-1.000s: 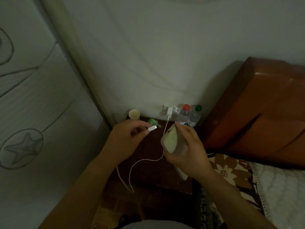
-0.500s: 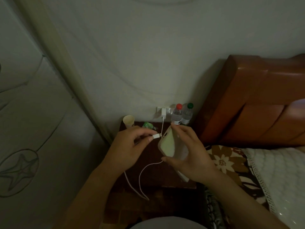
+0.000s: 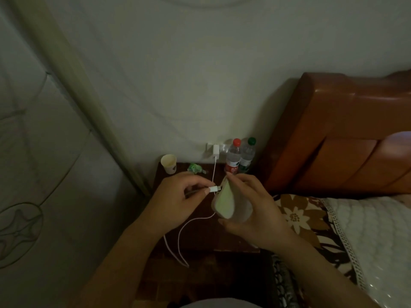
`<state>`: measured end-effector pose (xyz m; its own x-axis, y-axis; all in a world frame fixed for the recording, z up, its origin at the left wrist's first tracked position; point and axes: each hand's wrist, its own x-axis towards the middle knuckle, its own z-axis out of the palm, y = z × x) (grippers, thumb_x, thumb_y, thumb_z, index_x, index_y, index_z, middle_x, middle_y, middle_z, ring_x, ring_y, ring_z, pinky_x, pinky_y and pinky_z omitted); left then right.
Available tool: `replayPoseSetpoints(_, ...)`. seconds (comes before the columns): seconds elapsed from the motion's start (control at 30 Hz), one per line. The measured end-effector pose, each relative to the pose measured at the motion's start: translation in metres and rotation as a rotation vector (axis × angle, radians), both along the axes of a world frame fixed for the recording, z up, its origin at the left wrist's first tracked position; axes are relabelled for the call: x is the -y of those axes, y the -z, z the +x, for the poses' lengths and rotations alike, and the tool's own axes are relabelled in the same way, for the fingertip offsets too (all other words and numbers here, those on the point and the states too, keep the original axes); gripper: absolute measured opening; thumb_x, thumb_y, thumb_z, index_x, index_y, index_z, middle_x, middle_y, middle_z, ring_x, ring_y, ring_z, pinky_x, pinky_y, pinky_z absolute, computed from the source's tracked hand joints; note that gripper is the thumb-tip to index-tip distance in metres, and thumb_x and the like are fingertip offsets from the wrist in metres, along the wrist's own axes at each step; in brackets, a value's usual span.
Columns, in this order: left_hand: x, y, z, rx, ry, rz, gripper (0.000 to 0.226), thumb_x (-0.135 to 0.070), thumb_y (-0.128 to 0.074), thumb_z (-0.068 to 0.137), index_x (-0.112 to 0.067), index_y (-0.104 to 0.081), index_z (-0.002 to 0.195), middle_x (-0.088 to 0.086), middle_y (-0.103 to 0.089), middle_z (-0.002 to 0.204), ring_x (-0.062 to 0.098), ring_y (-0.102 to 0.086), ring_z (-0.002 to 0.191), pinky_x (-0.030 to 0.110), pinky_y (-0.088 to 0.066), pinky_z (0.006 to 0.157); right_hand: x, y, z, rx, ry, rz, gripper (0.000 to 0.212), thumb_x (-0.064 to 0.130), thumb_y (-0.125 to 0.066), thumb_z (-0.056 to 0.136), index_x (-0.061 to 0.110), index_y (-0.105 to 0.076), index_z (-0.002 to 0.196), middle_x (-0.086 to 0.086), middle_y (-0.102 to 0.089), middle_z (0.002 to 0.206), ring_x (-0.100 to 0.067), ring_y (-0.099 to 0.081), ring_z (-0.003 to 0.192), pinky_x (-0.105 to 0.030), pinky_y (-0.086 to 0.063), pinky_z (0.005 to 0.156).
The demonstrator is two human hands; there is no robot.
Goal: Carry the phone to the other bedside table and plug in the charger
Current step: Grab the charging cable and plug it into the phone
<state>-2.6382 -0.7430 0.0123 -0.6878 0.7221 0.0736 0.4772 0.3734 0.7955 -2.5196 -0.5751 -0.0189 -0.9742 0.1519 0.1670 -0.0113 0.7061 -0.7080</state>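
My right hand [image 3: 251, 210] grips a phone [image 3: 225, 202] in a pale green case, tilted on edge above the dark bedside table [image 3: 200, 236]. My left hand [image 3: 178, 196] pinches the white cable plug [image 3: 213, 188], whose tip touches the phone's upper edge. The white cable [image 3: 180, 232] loops down over the table's front and runs up to a white charger block [image 3: 215, 150] in the wall socket. Whether the plug sits inside the port is too dim to tell.
At the table's back stand a paper cup [image 3: 169, 163], a green wrapper [image 3: 195, 168] and two bottles [image 3: 233, 158], one red-capped, one green-capped. A wooden headboard [image 3: 347, 134] and the bed with a flowered cover [image 3: 302, 218] lie right. A wardrobe door [image 3: 40, 174] is left.
The plug in my left hand has moved right until it meets the phone's edge. The view has shifted slightly, with the phone held nearly still in my right hand.
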Motion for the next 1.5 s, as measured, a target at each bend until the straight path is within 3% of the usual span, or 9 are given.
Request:
replayPoseSetpoints(0.27, -0.012, 0.000, -0.004, 0.020, 0.047, -0.040, 0.019, -0.023, -0.066, 0.081, -0.034, -0.069, 0.097, -0.013, -0.062, 0.085, 0.002, -0.054, 0.076, 0.015, -0.043, 0.065, -0.011, -0.001, 0.002, 0.013, -0.027, 0.047, 0.089, 0.031, -0.080, 0.066, 0.019, -0.034, 0.141, 0.001, -0.036, 0.134, 0.000, -0.034, 0.120, -0.004, -0.028, 0.095)
replayPoseSetpoints(0.5, -0.019, 0.001, -0.005, 0.021, 0.079, -0.063, 0.020, -0.027, -0.066, 0.079, -0.042, -0.067, 0.093, -0.011, -0.062, 0.085, 0.009, -0.055, 0.074, 0.031, -0.050, 0.067, -0.017, 0.002, 0.007, 0.010, -0.009, 0.046, 0.088, 0.038, -0.077, 0.068, 0.023, -0.032, 0.142, 0.005, -0.034, 0.135, -0.006, -0.037, 0.122, -0.017, -0.037, 0.095)
replayPoseSetpoints(0.73, -0.021, -0.009, -0.018, -0.063, 0.224, -0.165, 0.017, -0.027, -0.066, 0.080, -0.030, -0.070, 0.097, -0.009, -0.064, 0.089, 0.004, -0.057, 0.083, 0.031, -0.050, 0.074, -0.017, 0.000, 0.006, 0.049, -0.054, 0.098, 0.090, 0.041, -0.075, 0.067, 0.023, -0.030, 0.143, 0.004, -0.034, 0.136, -0.011, -0.037, 0.124, -0.034, -0.043, 0.099)
replayPoseSetpoints(0.87, -0.021, -0.007, -0.015, -0.045, 0.180, -0.130, 0.017, -0.027, -0.068, 0.079, -0.032, -0.070, 0.094, -0.009, -0.065, 0.088, 0.008, -0.058, 0.079, 0.035, -0.050, 0.072, -0.018, -0.004, 0.006, 0.057, -0.064, 0.086, 0.089, 0.039, -0.075, 0.068, 0.022, -0.030, 0.143, 0.002, -0.034, 0.136, -0.016, -0.037, 0.125, -0.039, -0.043, 0.098)
replayPoseSetpoints(1.07, -0.012, 0.000, -0.010, 0.017, 0.053, -0.041, 0.015, -0.028, -0.069, 0.077, -0.039, -0.067, 0.087, -0.023, -0.063, 0.087, 0.006, -0.055, 0.070, 0.012, -0.043, 0.063, -0.019, -0.010, 0.001, 0.052, -0.081, 0.110, 0.088, 0.039, -0.072, 0.068, 0.019, -0.031, 0.143, -0.002, -0.035, 0.138, -0.020, -0.038, 0.124, -0.040, -0.043, 0.097)
replayPoseSetpoints(1.2, -0.010, -0.005, -0.013, -0.035, 0.099, -0.115, 0.013, -0.026, -0.070, 0.076, -0.034, -0.069, 0.086, -0.016, -0.063, 0.077, 0.004, -0.054, 0.073, 0.012, -0.041, 0.064, -0.019, -0.011, -0.003, 0.071, -0.125, 0.203, 0.087, 0.041, -0.072, 0.069, 0.023, -0.030, 0.143, 0.000, -0.034, 0.137, -0.017, -0.038, 0.122, -0.039, -0.043, 0.095)
replayPoseSetpoints(1.3, -0.008, -0.007, -0.015, -0.091, 0.134, -0.133, 0.013, -0.025, -0.071, 0.076, -0.028, -0.071, 0.089, -0.013, -0.064, 0.085, -0.002, -0.055, 0.079, 0.008, -0.040, 0.067, -0.018, -0.013, -0.006, 0.088, -0.154, 0.282, 0.088, 0.043, -0.071, 0.069, 0.025, -0.028, 0.143, 0.002, -0.033, 0.137, -0.014, -0.035, 0.120, -0.035, -0.043, 0.095)
replayPoseSetpoints(1.43, -0.003, -0.004, -0.010, -0.077, 0.062, -0.102, 0.014, -0.027, -0.071, 0.076, -0.030, -0.071, 0.090, -0.012, -0.065, 0.086, 0.004, -0.057, 0.077, 0.017, -0.045, 0.065, -0.016, -0.018, -0.008, 0.110, -0.165, 0.308, 0.090, 0.043, -0.071, 0.070, 0.025, -0.025, 0.145, 0.002, -0.031, 0.138, -0.016, -0.034, 0.120, -0.036, -0.042, 0.096)
replayPoseSetpoints(1.5, -0.001, -0.001, -0.008, -0.063, 0.009, -0.079, 0.015, -0.028, -0.070, 0.076, -0.030, -0.070, 0.091, -0.014, -0.065, 0.083, 0.002, -0.056, 0.076, 0.014, -0.044, 0.065, -0.014, -0.019, -0.010, 0.120, -0.167, 0.307, 0.091, 0.042, -0.071, 0.070, 0.025, -0.023, 0.145, 0.002, -0.030, 0.138, -0.016, -0.034, 0.121, -0.036, -0.041, 0.096)
